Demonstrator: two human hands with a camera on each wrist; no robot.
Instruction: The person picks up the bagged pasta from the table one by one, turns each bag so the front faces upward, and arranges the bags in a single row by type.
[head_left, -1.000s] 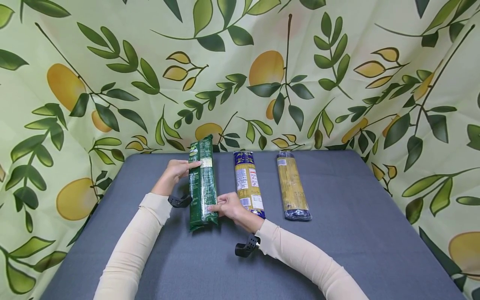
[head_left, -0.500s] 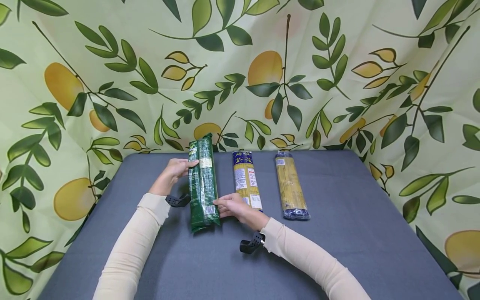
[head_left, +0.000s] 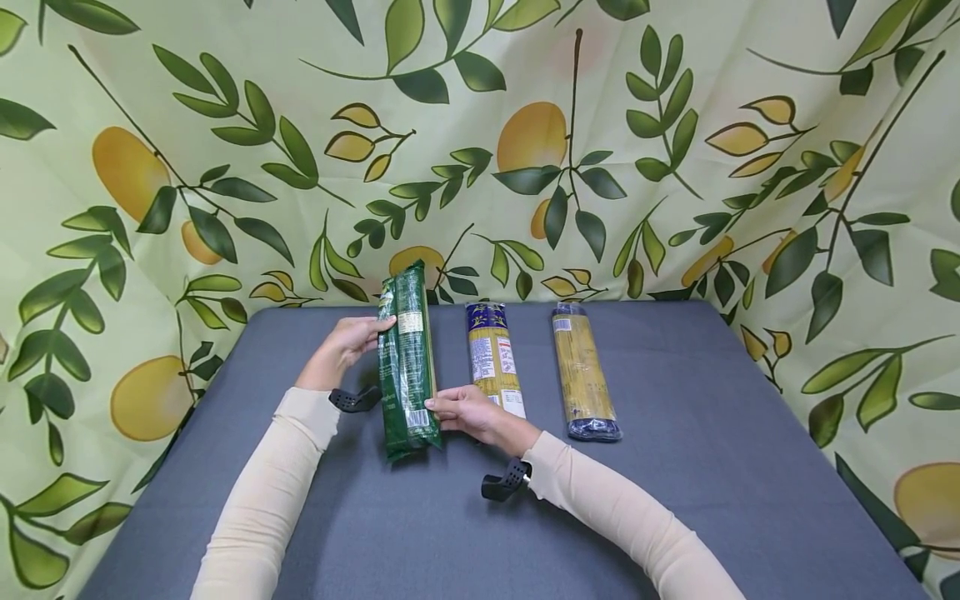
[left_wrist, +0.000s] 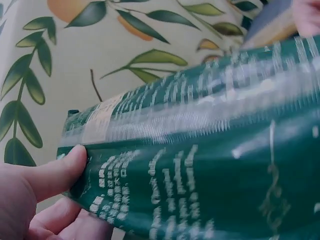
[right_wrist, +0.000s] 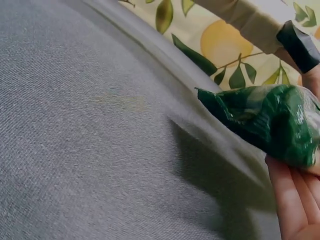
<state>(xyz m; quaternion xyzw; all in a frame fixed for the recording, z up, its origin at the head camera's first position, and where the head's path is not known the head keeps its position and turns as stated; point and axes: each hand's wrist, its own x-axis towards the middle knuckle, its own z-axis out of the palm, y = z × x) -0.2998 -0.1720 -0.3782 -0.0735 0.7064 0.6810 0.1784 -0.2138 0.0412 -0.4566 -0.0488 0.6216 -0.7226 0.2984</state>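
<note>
Gripping the green pack (head_left: 408, 367) with both hands, we hold it clear of the table (head_left: 675, 500), its long seam facing our head camera; its shadow (right_wrist: 215, 185) falls on the table below the near end. Our left hand (head_left: 351, 340) has the far part of its left edge: the thumb (left_wrist: 70, 167) presses the printed face close to the seam, and the fingers (left_wrist: 55, 217) bend underneath. Our right hand (head_left: 468, 412) pinches the near part of the right edge, with its thumb on the face beside the barcode (head_left: 417, 418) and its fingers supporting the pack from below. A pale label (head_left: 409, 322) crosses the seam just beside our left thumb. To the right, the blue pack (head_left: 486, 333) lies flat on the table, its near end partly hidden behind our right hand and wrist. Further right, apart from the blue pack, lies the gold pack (head_left: 585, 371), dark blue at its near end. Cream sleeves (head_left: 262, 492) cover our arms, and a black device (head_left: 356, 400) sits at each wrist. Behind the table hangs a cloth (head_left: 450, 125) printed with leaves and yellow fruit.
</note>
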